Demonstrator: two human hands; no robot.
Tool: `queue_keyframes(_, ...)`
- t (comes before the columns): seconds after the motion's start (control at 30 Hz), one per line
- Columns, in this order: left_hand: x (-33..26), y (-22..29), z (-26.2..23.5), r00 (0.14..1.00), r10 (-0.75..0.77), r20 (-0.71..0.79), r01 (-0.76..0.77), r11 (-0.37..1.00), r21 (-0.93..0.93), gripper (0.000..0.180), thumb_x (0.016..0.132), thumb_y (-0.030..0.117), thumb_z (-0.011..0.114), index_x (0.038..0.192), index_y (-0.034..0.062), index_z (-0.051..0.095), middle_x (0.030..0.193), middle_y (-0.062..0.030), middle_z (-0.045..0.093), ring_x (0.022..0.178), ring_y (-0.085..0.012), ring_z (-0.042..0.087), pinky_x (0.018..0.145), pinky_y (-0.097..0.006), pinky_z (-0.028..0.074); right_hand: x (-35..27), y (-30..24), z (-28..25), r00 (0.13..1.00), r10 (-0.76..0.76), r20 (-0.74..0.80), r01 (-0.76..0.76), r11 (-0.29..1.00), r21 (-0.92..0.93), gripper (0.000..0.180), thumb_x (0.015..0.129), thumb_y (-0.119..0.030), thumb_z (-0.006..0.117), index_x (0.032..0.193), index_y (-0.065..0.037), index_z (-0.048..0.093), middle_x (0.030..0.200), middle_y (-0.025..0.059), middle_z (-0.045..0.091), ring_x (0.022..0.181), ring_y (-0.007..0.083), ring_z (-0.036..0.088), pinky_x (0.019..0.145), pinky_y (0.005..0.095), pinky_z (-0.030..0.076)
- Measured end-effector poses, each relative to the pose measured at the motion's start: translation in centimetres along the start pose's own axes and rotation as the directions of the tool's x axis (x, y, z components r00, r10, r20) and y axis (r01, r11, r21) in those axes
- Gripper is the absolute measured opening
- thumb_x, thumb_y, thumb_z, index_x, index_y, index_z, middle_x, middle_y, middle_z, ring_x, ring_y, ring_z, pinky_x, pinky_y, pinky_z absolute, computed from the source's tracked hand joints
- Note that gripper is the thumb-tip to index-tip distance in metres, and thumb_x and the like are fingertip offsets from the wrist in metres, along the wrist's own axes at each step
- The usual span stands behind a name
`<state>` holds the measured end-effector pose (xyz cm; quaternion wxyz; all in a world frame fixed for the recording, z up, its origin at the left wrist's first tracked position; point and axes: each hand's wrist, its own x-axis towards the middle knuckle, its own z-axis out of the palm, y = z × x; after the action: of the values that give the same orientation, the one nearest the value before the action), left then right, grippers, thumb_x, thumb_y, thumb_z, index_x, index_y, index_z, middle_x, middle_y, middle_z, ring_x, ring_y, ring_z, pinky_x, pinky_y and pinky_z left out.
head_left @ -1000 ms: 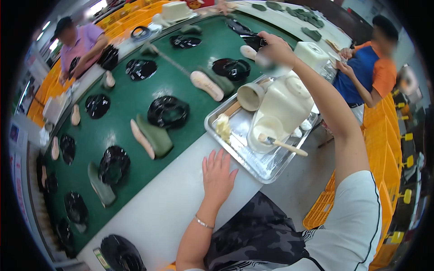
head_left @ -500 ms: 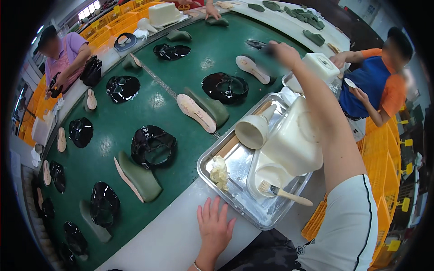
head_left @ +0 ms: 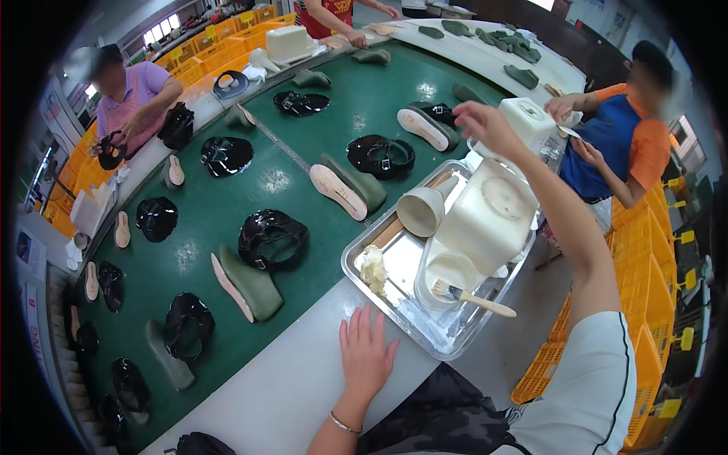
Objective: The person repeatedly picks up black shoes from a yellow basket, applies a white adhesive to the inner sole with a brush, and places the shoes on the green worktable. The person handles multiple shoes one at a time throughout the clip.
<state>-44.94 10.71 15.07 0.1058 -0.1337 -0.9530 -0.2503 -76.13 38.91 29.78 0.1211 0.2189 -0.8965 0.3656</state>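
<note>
My left hand (head_left: 367, 349) lies flat on the pale table edge (head_left: 303, 356), fingers spread, beside the metal tray (head_left: 406, 337). My right hand (head_left: 489, 129) is stretched over the far side of the tray with its fingers apart and nothing in them. Close to its fingertips, a glossy black shoe upper (head_left: 440, 112) lies against a green shoe last (head_left: 447, 140) with a pale insole (head_left: 422, 129). In the tray are a white jug-like container (head_left: 481, 216), a cream cup (head_left: 419, 214), a wooden-handled brush (head_left: 489, 305) and a yellowish paste lump (head_left: 372, 271).
Several black uppers (head_left: 273, 241) and green lasts (head_left: 258, 292) are spread over the green conveyor belt (head_left: 273, 155). Co-workers stand at the left, the far end and the right (head_left: 599, 163). Yellow crates (head_left: 644, 280) line the right side.
My right hand has let go of a dark thing near the far last, where a black upper now lies. The view has shifted slightly; my left hand still rests on the table edge.
</note>
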Motion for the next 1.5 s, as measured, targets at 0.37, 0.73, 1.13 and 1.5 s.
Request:
queue_keyframes(0.37,-1.0,-0.2,1.9,0.992,0.098,-0.078,-0.083,0.981,0.177,0.059,0.078,0.032,0.064,0.122,-0.0008,0.045,0.133,-0.0165,0.041,0.122,-0.0353,0.037,0.101,-0.053,0.026,-21.6,-17.7,7.3,0.799,-0.527,0.287,0.512,0.849,0.135,0.016,0.08,-0.009,0.06,0.095,-0.006,0.061,0.089,0.0078,0.062,0.078,0.0257,0.061,0.066,0.0316,0.05)
queue_keyframes(0.73,-1.2,-1.7,4.8,0.93,0.15,-0.335,-0.172,0.984,-0.039,0.038,0.086,0.015,0.051,0.121,0.0009,0.045,0.12,-0.0174,0.049,0.116,-0.0327,0.043,0.095,-0.048,0.032,-20.9,-20.3,23.8,0.897,-0.408,0.169,0.384,0.91,0.155,0.026,0.081,-0.018,0.061,0.105,-0.007,0.058,0.114,0.012,0.054,0.104,0.031,0.052,0.086,0.0387,0.044)
queue_keyframes(1.13,-1.1,-2.3,5.0,1.0,0.027,-0.013,-0.025,0.994,0.109,0.049,0.087,0.027,0.046,0.131,0.0055,0.041,0.139,-0.0132,0.036,0.127,-0.0353,0.033,0.108,-0.05,0.017,-19.3,-19.4,27.3,0.771,-0.234,0.593,0.439,0.869,-0.227,0.052,0.081,-0.039,0.059,0.123,-0.01,0.048,0.128,0.0141,0.044,0.119,0.0347,0.039,0.092,0.0483,0.037)
queue_keyframes(1.5,-1.5,-3.0,6.9,0.987,0.09,-0.135,-0.066,0.982,0.178,0.047,0.088,0.025,0.043,0.131,0.0055,0.04,0.138,-0.0136,0.037,0.128,-0.0363,0.032,0.107,-0.05,0.017,-19.7,-18.6,27.7,0.754,-0.265,0.601,0.477,0.85,-0.223,0.057,0.08,-0.04,0.06,0.127,-0.011,0.044,0.134,0.0154,0.039,0.126,0.0377,0.032,0.097,0.0516,0.033)
